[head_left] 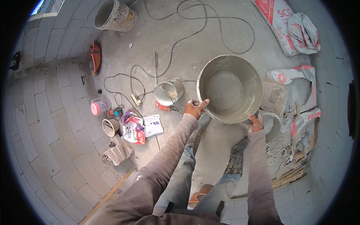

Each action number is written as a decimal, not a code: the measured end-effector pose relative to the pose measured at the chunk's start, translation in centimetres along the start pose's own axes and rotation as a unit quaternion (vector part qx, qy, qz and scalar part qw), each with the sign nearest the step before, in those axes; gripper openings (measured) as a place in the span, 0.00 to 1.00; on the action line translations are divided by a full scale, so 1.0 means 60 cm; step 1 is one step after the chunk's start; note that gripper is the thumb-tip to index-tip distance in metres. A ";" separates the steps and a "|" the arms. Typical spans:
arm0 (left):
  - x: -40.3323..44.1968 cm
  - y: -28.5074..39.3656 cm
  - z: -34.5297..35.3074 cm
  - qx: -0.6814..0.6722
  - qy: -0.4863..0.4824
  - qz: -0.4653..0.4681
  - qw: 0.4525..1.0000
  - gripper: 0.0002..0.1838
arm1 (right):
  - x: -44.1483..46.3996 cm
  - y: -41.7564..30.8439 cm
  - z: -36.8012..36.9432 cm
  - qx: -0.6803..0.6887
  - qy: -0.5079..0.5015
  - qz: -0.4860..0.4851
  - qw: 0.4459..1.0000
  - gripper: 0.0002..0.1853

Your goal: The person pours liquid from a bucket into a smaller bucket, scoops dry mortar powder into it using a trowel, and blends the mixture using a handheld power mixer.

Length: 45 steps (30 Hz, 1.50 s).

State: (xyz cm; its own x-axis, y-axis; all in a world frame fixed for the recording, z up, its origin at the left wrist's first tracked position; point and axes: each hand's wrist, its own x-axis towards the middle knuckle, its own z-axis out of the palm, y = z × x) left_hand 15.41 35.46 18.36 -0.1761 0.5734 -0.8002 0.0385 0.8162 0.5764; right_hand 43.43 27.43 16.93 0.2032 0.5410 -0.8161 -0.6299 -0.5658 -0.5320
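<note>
A large round bucket [252,84], coated in grey cement, is tilted so that I look into its mouth. Its bottom is smooth and grey; whether that is a thin layer of mortar or the bare base I cannot tell. My left hand [195,108] grips the near left part of the rim, thumb on top. On the near right side, my right hand [256,123] is closed on the rim too, its fingers partly hidden. Just left of the bucket stands a smaller metal pail [169,92] with a cable across it.
A mixing paddle [155,67] and a long black cable [205,22] lie on the floor. Cement bags [279,22] line the right side, with rope [275,153] near them. At left are a pink-lidded jug [99,107], a small pot [110,127] and plastic packets [134,129]. A dirty bucket [122,17] stands far left.
</note>
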 end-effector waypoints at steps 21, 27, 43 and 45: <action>0.300 -0.637 -0.437 -0.121 0.338 -0.270 0.893 0.35 | 0.174 0.280 -0.152 -0.416 0.219 0.114 0.875 0.40; 0.500 -0.580 -0.463 -0.396 0.296 -0.215 0.842 0.30 | 0.010 0.493 -0.342 -0.617 0.163 0.272 0.721 0.15; 0.186 -0.411 -0.559 -0.572 0.252 0.065 0.778 0.22 | -0.257 0.311 -0.148 -0.627 0.131 0.091 0.762 0.23; 0.043 -0.322 -0.551 -0.648 0.217 0.030 0.730 0.20 | -0.313 0.212 -0.058 -0.638 0.159 0.161 0.736 0.27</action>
State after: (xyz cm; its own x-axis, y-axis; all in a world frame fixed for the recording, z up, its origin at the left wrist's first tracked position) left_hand -18.29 18.82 10.63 -0.5175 0.3002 -0.8013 -0.8540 -0.1218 0.5059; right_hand 34.22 7.94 24.72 0.4900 0.1938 -0.8499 0.4915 -0.8666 0.0858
